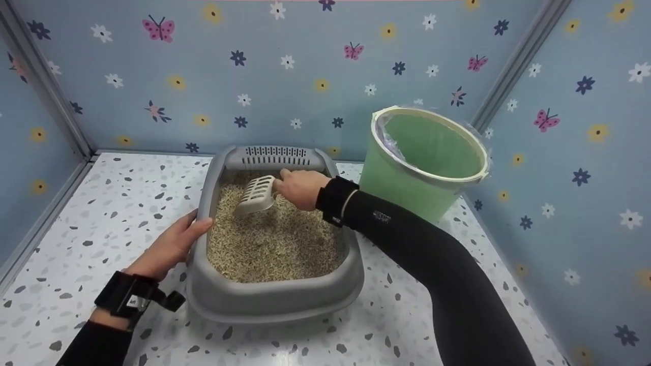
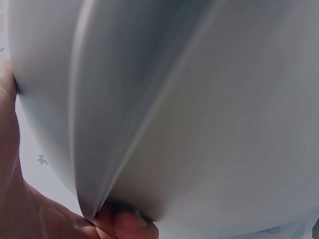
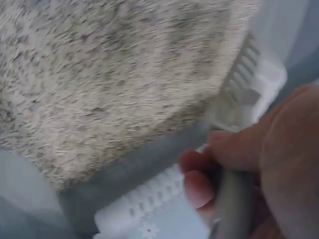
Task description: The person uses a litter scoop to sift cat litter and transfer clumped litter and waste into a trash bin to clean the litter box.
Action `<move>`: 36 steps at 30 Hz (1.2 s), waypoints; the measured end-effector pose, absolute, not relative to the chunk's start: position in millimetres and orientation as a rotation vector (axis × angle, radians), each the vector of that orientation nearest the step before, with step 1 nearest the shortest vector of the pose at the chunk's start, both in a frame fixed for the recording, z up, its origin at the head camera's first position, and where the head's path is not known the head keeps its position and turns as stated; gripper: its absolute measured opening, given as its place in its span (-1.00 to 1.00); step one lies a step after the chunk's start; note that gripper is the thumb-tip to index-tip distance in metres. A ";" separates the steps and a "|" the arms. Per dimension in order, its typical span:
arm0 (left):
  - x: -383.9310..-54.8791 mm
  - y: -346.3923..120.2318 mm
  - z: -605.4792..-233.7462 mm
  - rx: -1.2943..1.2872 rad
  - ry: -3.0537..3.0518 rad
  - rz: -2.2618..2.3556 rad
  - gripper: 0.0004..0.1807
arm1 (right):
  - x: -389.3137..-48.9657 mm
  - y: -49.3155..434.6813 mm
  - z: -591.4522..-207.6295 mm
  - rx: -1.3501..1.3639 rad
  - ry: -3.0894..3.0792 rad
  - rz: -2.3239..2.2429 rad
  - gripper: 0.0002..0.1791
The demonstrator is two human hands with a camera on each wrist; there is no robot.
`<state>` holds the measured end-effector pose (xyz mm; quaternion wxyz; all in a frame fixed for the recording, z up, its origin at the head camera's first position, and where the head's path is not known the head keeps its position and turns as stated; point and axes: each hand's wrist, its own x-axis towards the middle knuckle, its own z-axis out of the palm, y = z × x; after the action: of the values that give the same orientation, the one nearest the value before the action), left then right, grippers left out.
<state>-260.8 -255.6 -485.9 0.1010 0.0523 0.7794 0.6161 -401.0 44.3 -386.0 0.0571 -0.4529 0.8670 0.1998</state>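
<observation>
A grey litter box (image 1: 274,300) filled with pale pellet litter (image 1: 274,249) sits on the floor. My left hand (image 1: 170,244) grips its left rim, thumb on top; in the left wrist view, fingers (image 2: 124,224) curl under the rim's edge. My right hand (image 1: 302,188) holds a cream slotted litter scoop (image 1: 257,195) by its handle, over the back left part of the litter. The scoop is tilted, its slotted side showing in the head view. In the right wrist view, the handle (image 3: 234,199) runs through my curled fingers.
A green bin (image 1: 407,188) with a cream rim and a clear liner (image 1: 389,140) stands behind and right of the box, close to my right forearm. Blue patterned panels (image 1: 285,76) wall the back and both sides. The floor (image 1: 127,203) is white with grey specks.
</observation>
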 end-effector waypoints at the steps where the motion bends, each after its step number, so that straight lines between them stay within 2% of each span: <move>1: -260.4 -255.0 -486.3 0.156 2.302 1.821 -0.05 | -403.8 42.7 -391.2 -1.392 2.641 0.619 -0.69; 8: -259.4 -251.5 -487.0 0.151 2.293 1.818 -0.02 | -418.9 36.0 -419.0 -1.444 2.668 0.817 -0.60; 13: -260.5 -251.2 -486.3 0.135 2.268 1.836 -0.01 | -423.8 35.4 -422.8 -1.277 2.674 0.860 -0.51; 19: -260.2 -253.5 -485.5 0.142 2.269 1.846 -0.04 | -425.7 34.8 -423.0 -1.019 2.741 0.905 -0.69; 22: -260.3 -254.9 -485.2 0.140 2.265 1.842 -0.04 | -426.3 35.9 -422.9 -0.957 2.726 1.016 -0.57; 26: -260.4 -254.5 -484.7 0.143 2.264 1.837 -0.03 | -424.1 40.5 -411.5 -0.891 2.670 1.003 -0.51; 32: -262.1 -254.2 -484.5 0.146 2.286 1.812 -0.01 | -429.4 47.0 -373.8 -0.728 2.506 0.591 -0.60; 36: -262.2 -254.1 -484.7 0.151 2.289 1.805 -0.01 | -429.5 51.3 -357.8 -0.769 2.377 0.565 -0.59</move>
<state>-262.2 -254.1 -484.7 0.1112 0.0514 0.7792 0.6147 -429.5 51.3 -357.8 0.2862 -0.2876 0.8892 0.2115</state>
